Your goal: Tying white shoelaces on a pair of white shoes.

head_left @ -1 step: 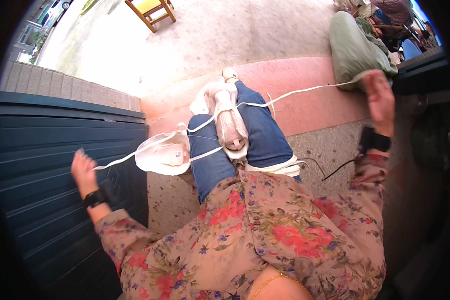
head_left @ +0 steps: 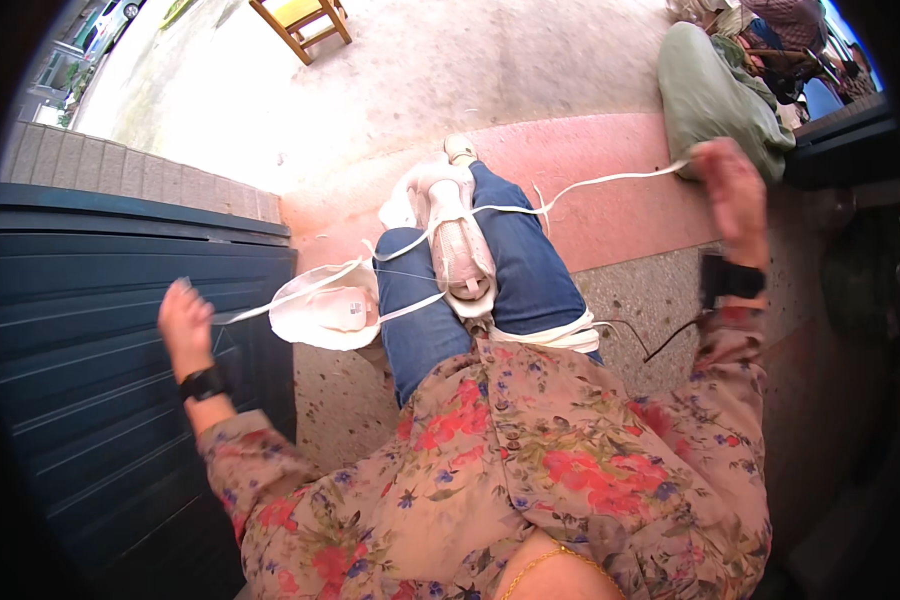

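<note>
At twelve o'clock the pink shoe (head_left: 460, 250) is resting between my thighs (head_left: 535, 270). My left hand (head_left: 185, 325) near nine and right hand (head_left: 735, 195) toward two are stretching the white lace (head_left: 610, 179), fingers seemingly clamped on it; lacing looks begun, no knot is showing.

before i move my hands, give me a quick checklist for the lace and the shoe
1. Long flat white lace reaches the bare right hand: ok.
2. Bare left hand gripping the lace: cannot tell, blurred.
3. Lace drawn straight: not ok, it curves before the right hand.
4. Pale pink mesh shoe between the blue denim legs: ok.
5. White oval item with pink inside clear of the lace: not ok, the lace crosses it.
</note>
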### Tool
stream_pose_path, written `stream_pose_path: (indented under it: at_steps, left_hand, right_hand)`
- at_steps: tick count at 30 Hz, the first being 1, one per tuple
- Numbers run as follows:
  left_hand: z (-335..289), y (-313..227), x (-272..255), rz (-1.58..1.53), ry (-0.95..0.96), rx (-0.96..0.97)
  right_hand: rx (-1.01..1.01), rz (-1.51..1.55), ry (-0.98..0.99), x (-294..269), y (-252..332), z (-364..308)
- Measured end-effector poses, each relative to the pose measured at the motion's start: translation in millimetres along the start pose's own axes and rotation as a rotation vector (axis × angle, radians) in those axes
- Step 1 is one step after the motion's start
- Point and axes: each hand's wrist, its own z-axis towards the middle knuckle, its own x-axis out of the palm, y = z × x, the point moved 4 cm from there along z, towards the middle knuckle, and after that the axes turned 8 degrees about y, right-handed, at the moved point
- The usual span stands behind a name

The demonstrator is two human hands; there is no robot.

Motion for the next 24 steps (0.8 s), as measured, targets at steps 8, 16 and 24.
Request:
stream_pose_path:
  at_steps: [8, 16, 24]
  left_hand:
    - [-27.5, 174.4, 248.5, 0.498, 0.577, -0.366]
    - [-30.7, 237.1, 275.8, 0.598, 0.534, -0.383]
    - [-36.5, 243.6, 275.3, 0.368, 0.484, -0.404]
  right_hand:
    - [-0.232, -0.834, 0.682, 192.2, -184.2, -38.7]
    - [-0.117, -1.072, 0.610, 220.7, -197.6, -16.6]
    - [-0.389, -1.538, 0.807, 242.9, -196.3, -11.7]
